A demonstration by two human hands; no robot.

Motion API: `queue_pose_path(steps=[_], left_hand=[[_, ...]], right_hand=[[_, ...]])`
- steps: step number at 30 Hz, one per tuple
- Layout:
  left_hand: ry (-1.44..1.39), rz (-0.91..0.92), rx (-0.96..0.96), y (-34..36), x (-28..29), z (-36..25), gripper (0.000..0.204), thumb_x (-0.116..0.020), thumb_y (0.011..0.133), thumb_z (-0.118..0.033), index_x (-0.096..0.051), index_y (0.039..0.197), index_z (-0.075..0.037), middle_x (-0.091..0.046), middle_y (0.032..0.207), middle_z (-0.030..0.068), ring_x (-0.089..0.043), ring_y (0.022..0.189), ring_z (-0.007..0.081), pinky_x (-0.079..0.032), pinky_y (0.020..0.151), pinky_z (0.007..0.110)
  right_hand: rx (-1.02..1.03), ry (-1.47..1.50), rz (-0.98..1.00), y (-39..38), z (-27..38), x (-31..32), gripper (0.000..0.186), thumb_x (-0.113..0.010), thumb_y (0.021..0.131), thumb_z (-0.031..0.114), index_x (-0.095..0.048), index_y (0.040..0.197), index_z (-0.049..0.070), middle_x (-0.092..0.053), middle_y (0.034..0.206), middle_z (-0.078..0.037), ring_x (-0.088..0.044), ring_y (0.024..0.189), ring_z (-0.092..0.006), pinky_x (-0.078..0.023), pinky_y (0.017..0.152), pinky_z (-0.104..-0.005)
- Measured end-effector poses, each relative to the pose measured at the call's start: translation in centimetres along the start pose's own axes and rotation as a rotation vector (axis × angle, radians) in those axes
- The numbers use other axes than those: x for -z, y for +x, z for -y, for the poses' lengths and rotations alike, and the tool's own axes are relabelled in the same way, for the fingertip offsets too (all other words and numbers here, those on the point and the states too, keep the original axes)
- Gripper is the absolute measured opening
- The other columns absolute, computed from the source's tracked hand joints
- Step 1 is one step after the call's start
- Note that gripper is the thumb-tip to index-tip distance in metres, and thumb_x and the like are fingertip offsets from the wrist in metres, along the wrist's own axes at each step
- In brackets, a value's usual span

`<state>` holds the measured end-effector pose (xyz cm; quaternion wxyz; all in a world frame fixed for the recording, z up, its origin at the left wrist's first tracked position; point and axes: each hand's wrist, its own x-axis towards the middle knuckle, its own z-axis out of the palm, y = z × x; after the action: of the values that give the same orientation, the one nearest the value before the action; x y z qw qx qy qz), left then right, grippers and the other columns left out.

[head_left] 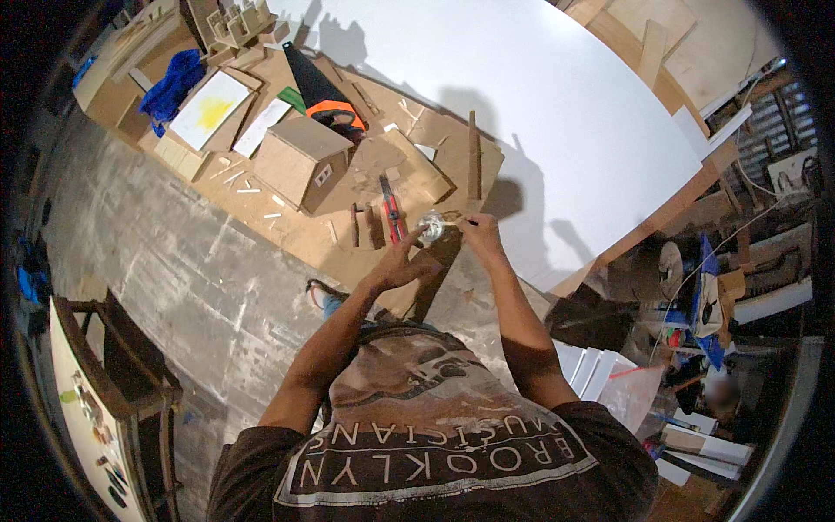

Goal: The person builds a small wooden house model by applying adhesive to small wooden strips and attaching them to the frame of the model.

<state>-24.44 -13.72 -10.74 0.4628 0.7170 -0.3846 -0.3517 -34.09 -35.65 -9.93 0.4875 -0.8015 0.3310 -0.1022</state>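
Near the table's front edge, my left hand (398, 264) has its fingertips closed against the side of a small clear cup (430, 228) with whitish contents. My right hand (481, 235) pinches a thin pale stick (450, 224), whose far end reaches to the cup's rim. Just left of the cup lies a red utility knife (393, 213), blade pointing away from me. Short dark brown wood pieces (366, 228) sit beside the knife. Farther left stands a small brown model house (300, 163) with a white-framed window.
A handsaw (315, 85) with an orange handle lies behind the house. Blue cloth (177, 85) and a yellow-stained white sheet (209, 110) are at the far left. Thin offcuts litter the brown worktop (304, 235). A large white panel (574, 104) spreads to the right.
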Motion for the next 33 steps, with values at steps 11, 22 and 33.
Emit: queue_pose_path(steps=[11,22,33], left_hand=[[-1.343,0.044,0.063,-3.0,4.7,-2.6,0.038,-0.054,0.101,-0.028,-0.050,0.134,-0.008,-0.061,0.123,0.0054,-0.060,0.113,0.0167,-0.051,0.096,0.032],[-1.394,-0.087,-0.015,-4.1,5.7,-3.4,0.040,-0.052,0.102,-0.025,-0.049,0.134,-0.002,-0.063,0.120,0.0069,-0.063,0.104,0.0151,-0.055,0.088,0.026],[-1.343,-0.099,-0.012,-5.5,6.4,-4.0,0.040,-0.050,0.103,-0.025,-0.051,0.134,0.001,-0.064,0.117,0.0086,-0.065,0.103,0.0154,-0.057,0.087,0.024]], right_hand=[[-0.092,0.786,0.206,-6.9,9.9,0.1,0.009,-0.065,0.091,0.010,-0.063,0.088,0.001,-0.058,0.073,-0.001,-0.051,0.067,-0.0086,-0.040,0.061,-0.0247],[0.518,0.064,-0.061,-8.4,13.3,-1.3,0.009,-0.070,0.085,0.006,-0.067,0.091,0.000,-0.065,0.080,-0.002,-0.054,0.065,-0.0074,-0.044,0.059,-0.0240],[0.485,-0.003,-0.021,-9.9,14.7,-1.7,0.011,-0.069,0.080,0.003,-0.066,0.091,0.002,-0.066,0.081,-0.010,-0.063,0.069,-0.0209,-0.050,0.065,-0.0322]])
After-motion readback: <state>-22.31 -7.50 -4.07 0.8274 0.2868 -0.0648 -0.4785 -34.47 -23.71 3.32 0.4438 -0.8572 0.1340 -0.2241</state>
